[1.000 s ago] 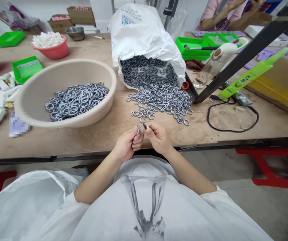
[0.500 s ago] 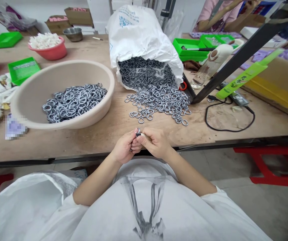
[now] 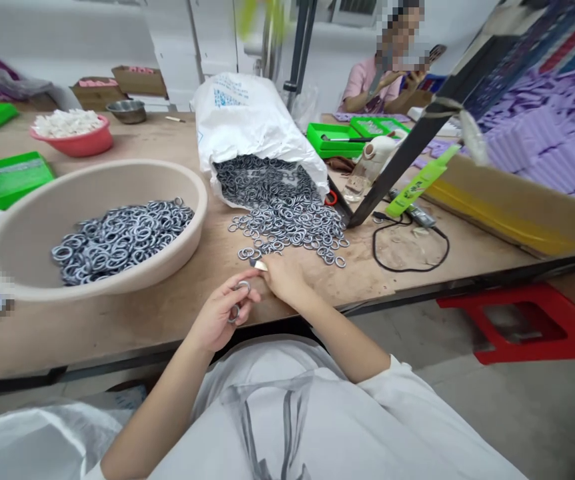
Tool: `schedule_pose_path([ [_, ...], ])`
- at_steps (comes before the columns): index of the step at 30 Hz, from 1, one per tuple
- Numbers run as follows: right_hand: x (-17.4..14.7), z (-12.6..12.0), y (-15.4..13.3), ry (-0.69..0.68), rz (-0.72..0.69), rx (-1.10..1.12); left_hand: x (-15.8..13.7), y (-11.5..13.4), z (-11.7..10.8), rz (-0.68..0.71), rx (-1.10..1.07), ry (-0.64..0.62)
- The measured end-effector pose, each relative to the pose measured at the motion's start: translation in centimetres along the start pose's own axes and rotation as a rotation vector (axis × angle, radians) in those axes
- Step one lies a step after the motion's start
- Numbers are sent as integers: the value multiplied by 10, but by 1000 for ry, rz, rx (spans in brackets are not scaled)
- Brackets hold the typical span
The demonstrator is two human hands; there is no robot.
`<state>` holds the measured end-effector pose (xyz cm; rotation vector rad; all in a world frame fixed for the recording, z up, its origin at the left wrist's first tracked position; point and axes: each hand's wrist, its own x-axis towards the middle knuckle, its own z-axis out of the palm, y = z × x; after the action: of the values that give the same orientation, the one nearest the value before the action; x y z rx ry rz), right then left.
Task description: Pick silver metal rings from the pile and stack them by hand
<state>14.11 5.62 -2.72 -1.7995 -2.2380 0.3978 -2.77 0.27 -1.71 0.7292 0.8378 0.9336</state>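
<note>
My left hand [image 3: 225, 310] is above the table's front edge, fingers curled around grey rings. One grey ring [image 3: 242, 285] shows at the fingers and a second lower in the palm. My right hand [image 3: 285, 279] is back up, just in front of the loose ring pile [image 3: 287, 223], its fingers bent down and partly hidden. A small dark-tipped white piece [image 3: 258, 265] sticks out at its thumb side; what it is I cannot make out. The pile spills from a white sack [image 3: 247, 113]. To the left, a beige basin [image 3: 22, 233] holds many more grey rings.
Green trays [image 3: 15, 179] and a red bowl [image 3: 75, 145] of white pieces stand at left. A black slanted bar [image 3: 397, 160], a black cable [image 3: 410, 269] and a lime-green tube [image 3: 422, 180] are at right. A person in pink [image 3: 367, 83] sits behind. A red stool [image 3: 527, 327] stands below.
My hands have come apart. The right has moved forward to the ring pile; the left has shifted left, showing rings in its fingers. The view has tilted up and turned right.
</note>
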Motion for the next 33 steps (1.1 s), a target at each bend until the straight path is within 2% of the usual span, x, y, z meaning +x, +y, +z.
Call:
schedule_pose_path([
  [3,-4,-6,4,32,-6,162,3,2,-7,13,-10,76],
  [6,-15,-14,6,-14,-120,633,6,1,-8,-18,-14,96],
  [9,-25,-18,0,-163,-264,1049,5,-4,-2,-129,-5,-25],
  [11,-28,-16,-4,-184,-277,1166,3,-6,5,-211,-42,-130],
  [13,-31,-11,-8,-155,-253,1220,1,-7,12,-192,-108,-141],
  [16,-35,-3,-11,-34,-250,1189,-1,-9,21,-54,-124,-30],
  [19,-39,2,-15,102,-216,1117,-1,-11,25,-9,-73,31],
  [24,-37,0,-19,38,-135,1254,1,-12,27,43,-96,12],
  [26,-34,-3,-17,113,-99,1247,2,-10,26,69,-100,6],
  [29,-37,-6,-12,234,-144,1041,4,-8,25,88,-126,39],
  [33,-49,-9,-9,252,-367,623,6,-11,25,84,-182,92],
])
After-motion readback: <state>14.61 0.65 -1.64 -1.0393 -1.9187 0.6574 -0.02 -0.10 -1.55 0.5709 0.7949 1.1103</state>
